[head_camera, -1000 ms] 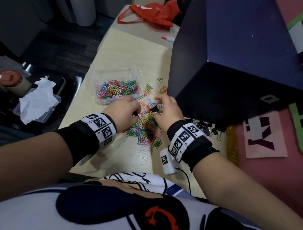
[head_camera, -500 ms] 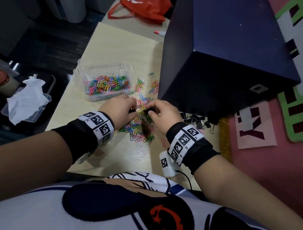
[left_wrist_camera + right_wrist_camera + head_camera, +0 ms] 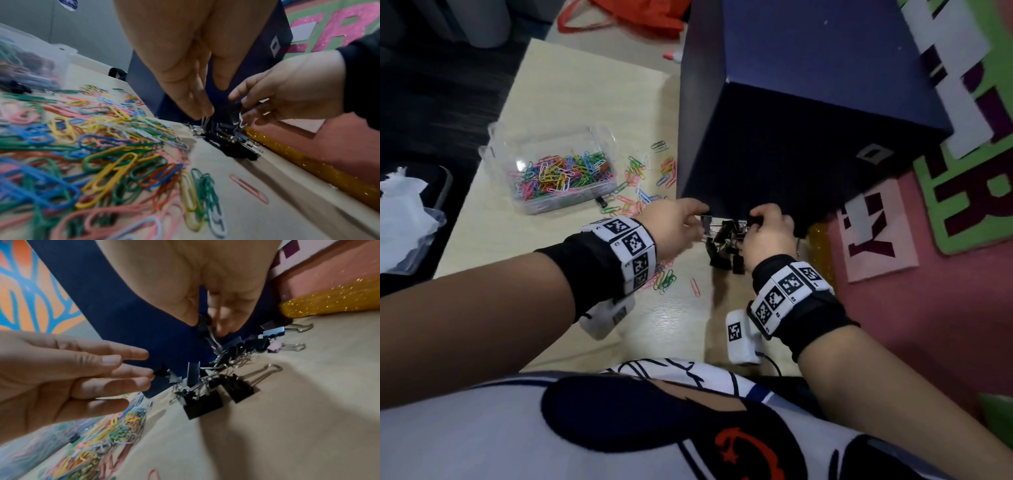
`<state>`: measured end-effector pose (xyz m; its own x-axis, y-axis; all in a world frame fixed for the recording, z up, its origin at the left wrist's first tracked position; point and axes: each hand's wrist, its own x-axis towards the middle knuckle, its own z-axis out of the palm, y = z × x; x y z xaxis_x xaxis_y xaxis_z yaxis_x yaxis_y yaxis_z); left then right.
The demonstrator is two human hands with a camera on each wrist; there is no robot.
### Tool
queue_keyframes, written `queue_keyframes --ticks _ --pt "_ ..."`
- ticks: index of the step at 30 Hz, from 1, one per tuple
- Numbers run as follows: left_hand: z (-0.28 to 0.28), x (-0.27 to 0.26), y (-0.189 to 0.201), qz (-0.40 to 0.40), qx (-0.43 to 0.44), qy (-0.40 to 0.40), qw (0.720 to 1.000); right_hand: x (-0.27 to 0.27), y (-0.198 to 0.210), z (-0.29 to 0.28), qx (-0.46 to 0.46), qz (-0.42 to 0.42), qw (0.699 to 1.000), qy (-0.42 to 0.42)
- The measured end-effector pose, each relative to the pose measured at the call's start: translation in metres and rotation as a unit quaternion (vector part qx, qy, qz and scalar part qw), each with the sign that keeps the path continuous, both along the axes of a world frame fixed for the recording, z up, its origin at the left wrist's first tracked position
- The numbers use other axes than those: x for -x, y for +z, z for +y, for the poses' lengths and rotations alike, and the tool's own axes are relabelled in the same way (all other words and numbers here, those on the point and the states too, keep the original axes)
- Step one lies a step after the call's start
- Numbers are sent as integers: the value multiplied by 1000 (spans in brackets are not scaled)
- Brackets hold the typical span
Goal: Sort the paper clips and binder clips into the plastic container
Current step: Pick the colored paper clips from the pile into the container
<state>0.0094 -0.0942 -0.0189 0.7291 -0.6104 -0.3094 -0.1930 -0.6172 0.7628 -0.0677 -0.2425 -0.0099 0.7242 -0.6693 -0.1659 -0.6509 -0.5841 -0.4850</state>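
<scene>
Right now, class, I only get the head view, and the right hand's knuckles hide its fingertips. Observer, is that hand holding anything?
Observer: Yes. The right wrist view shows the right hand pinching a black binder clip between thumb and finger.
Operator: And the left hand's fingers?
Observer: The left hand has its fingers straight, with one fingertip at a small black clip by the box.
Operator: Are all the binder clips black?
Observer: No. One pink clip lies beyond the black ones, and your view does not show it.
</scene>
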Motion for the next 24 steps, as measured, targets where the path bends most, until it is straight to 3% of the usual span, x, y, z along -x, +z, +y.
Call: queue_keyframes --ticks 2,4,7,10,12,15,18,21,24 --pt "-3 3 -3 1 -4 -28 1000 5 2 0 51 38 998 8" --pt "0 2 -9 -52 -37 -53 997 6 3 2 86 41 994 48" --pt "14 -4 -18 -161 -87 -75 980 -1 2 13 6 86 984 154" --pt "33 -11 -20 -238 -184 -59 952 -6 2 35 -4 268 924 273" --pt "46 -14 -21 -248 -258 -56 932 -5 -2 47 36 313 892 325" --pt "62 -14 -25 -227 -293 -97 924 -6 -12 62 27 296 892 342" --pt "70 -7 -26 -219 -260 -138 931 -17 -15 75 6 262 903 339" --pt "78 -14 -24 -230 -212 -93 945 -33 -10 81 2 233 914 332" --pt "93 -32 -23 -245 -249 -82 933 -48 -5 83 8 171 932 320"
